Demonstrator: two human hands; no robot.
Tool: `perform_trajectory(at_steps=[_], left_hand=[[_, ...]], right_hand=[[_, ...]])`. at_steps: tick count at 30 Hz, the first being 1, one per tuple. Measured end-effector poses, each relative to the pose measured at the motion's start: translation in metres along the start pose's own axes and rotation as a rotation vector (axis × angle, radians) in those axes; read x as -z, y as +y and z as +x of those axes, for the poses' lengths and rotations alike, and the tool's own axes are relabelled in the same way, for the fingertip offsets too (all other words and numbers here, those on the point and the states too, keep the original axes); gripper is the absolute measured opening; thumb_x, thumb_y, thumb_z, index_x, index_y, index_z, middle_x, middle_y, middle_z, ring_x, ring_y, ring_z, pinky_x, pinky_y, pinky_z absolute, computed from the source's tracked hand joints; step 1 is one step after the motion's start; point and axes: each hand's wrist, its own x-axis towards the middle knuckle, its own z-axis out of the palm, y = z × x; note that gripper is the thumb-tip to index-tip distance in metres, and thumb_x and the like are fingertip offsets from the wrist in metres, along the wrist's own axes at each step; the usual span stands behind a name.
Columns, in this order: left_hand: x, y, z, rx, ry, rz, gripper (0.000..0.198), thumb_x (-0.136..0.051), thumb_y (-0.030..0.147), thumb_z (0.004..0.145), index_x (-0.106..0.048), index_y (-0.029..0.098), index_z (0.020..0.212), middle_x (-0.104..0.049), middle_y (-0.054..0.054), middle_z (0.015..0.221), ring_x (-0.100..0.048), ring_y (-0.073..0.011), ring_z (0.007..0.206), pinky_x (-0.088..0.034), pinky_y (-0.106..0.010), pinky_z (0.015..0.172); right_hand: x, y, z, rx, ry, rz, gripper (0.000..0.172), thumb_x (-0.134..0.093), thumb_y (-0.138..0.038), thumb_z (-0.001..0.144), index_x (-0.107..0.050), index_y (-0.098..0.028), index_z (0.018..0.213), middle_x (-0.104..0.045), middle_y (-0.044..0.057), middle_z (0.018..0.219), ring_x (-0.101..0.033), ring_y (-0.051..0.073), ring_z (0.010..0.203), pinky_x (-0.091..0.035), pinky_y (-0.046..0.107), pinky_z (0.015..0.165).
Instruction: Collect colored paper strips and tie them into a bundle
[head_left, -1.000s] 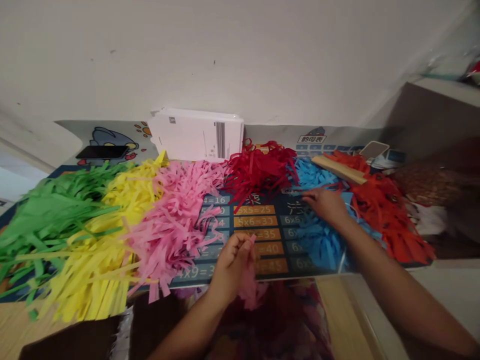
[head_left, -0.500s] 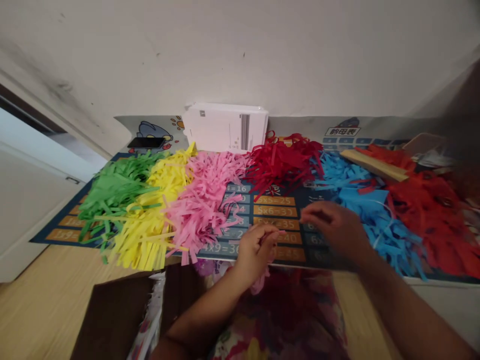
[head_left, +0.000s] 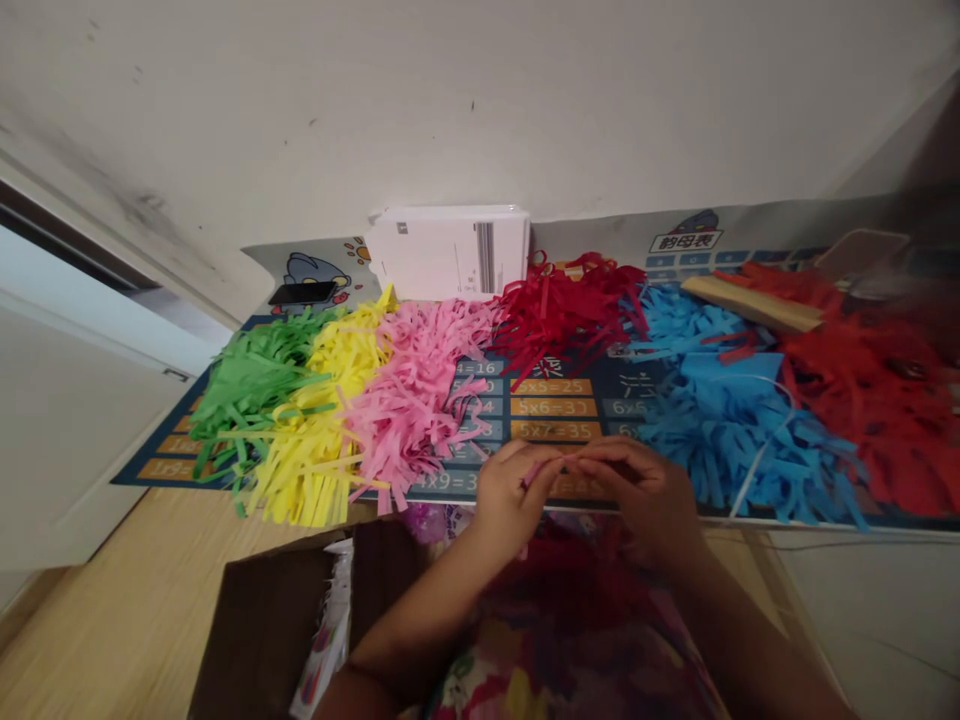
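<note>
Across a wooden surface (head_left: 127,610), a times-table mat (head_left: 555,405) is laid, heaped with paper strips. The left hand (head_left: 510,495) and right hand (head_left: 649,490) are held together at the mat's near edge, fingertips meeting, with a thin pink strip (head_left: 534,472) pinched between them. Pink strips (head_left: 409,405) are heaped beyond the left hand, blue strips (head_left: 724,425) beyond the right.

An off-white plaster wall (head_left: 480,100), marked with dark scuffs toward the left, rises behind everything. At left stands a white door (head_left: 75,430) with a dark frame and small handle. Below runs a pale wood-plank floor (head_left: 127,620), evenly and softly lit.
</note>
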Motion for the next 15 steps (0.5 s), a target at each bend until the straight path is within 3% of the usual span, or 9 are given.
perform_trajectory(at_steps=[4, 10, 15], left_hand=[[-0.0003, 0.0007, -0.0006, -0.063, -0.01, 0.038, 0.014, -0.059, 0.019, 0.094, -0.073, 0.017, 0.091, -0.073, -0.004, 0.08, -0.065, -0.0145, 0.073, -0.05, -0.024, 0.067], [0.0001, 0.0006, -0.0001, -0.082, -0.079, 0.052, 0.013, -0.06, 0.022, 0.094, -0.072, 0.018, 0.094, -0.073, -0.005, 0.082, -0.066, -0.0156, 0.074, -0.051, -0.026, 0.068], [0.0023, 0.002, -0.0011, -0.066, -0.102, 0.065, 0.015, -0.056, 0.018, 0.095, -0.071, 0.018, 0.095, -0.072, -0.006, 0.084, -0.065, -0.0163, 0.076, -0.051, -0.027, 0.068]], right_hand=[[0.0011, -0.0009, -0.0021, 0.027, -0.032, -0.016, 0.01, -0.069, -0.033, 0.083, -0.078, -0.027, 0.083, -0.074, 0.002, 0.087, -0.069, 0.019, 0.085, -0.055, 0.029, 0.077], [0.0004, -0.0017, -0.0043, -0.121, -0.008, 0.033, 0.015, -0.071, -0.039, 0.081, -0.074, -0.025, 0.084, -0.074, 0.002, 0.082, -0.07, 0.02, 0.076, -0.056, 0.031, 0.07], [-0.0004, 0.0025, -0.007, -0.096, -0.037, -0.007, 0.013, -0.069, -0.038, 0.083, -0.072, -0.025, 0.081, -0.073, 0.001, 0.081, -0.07, 0.02, 0.077, -0.055, 0.031, 0.073]])
